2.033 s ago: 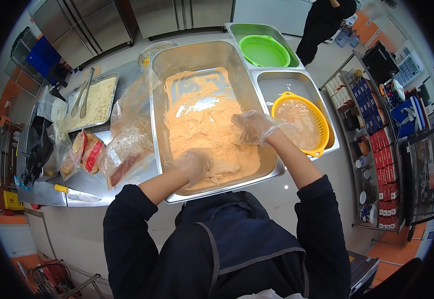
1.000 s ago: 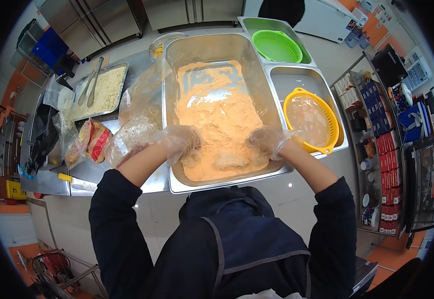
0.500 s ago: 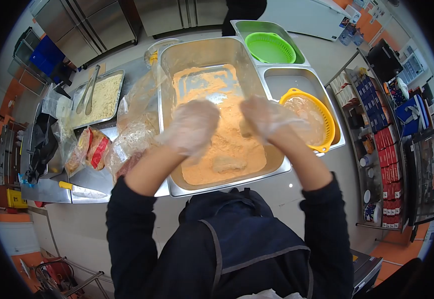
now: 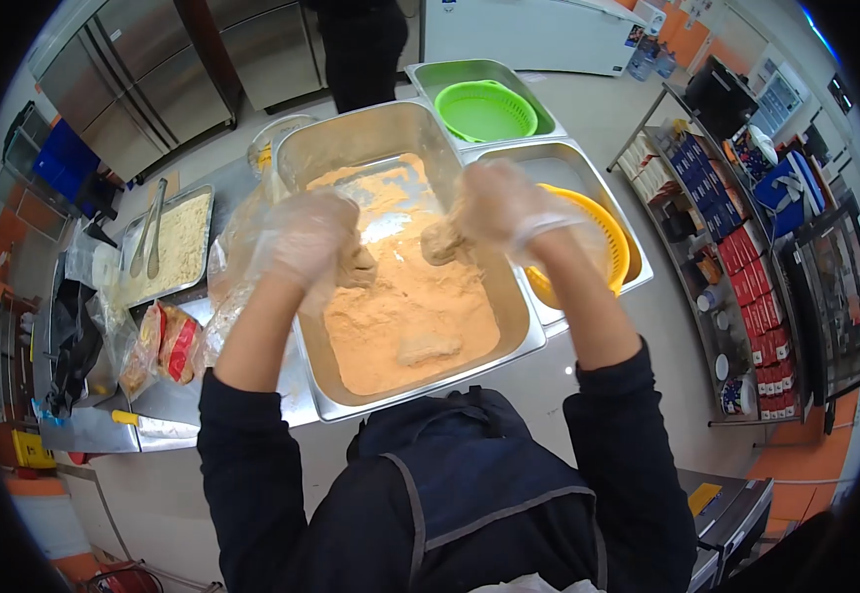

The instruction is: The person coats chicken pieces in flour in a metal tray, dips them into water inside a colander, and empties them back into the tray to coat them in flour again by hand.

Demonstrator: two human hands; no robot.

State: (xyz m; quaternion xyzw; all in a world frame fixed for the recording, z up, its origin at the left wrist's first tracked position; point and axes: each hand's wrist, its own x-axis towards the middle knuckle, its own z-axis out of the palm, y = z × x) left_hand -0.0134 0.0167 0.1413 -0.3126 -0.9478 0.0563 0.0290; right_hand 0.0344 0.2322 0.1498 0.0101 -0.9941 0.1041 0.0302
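A deep steel pan (image 4: pixel 301 158) holds orange breading flour (image 4: pixel 410 311). Over its left side, my left hand (image 4: pixel 313 232), in a clear plastic glove, is closed on a coated piece of meat (image 4: pixel 358 269). Above the pan's right edge, my gloved right hand (image 4: pixel 504 203) grips another coated piece (image 4: pixel 442 242); both hands are blurred. A third coated piece (image 4: pixel 428 348) lies in the flour near the front. Beside my right hand is a yellow colander (image 4: pixel 616 237), partly hidden by my wrist.
Behind the colander's steel tub sits a green basket (image 4: pixel 486 111). At left are a tray of pale crumbs (image 4: pixel 178 242) with tongs (image 4: pixel 156 232), bagged food (image 4: pixel 178 346) and a yellow-handled knife (image 4: pixel 158 427). A person in black (image 4: pixel 363 54) stands beyond the pan; a shelf rack (image 4: pixel 736 287) is at right.
Both hands have risen from the flour, each with a coated piece, and moved apart since half a second ago. The view has shifted, and the person in black appears farther left.
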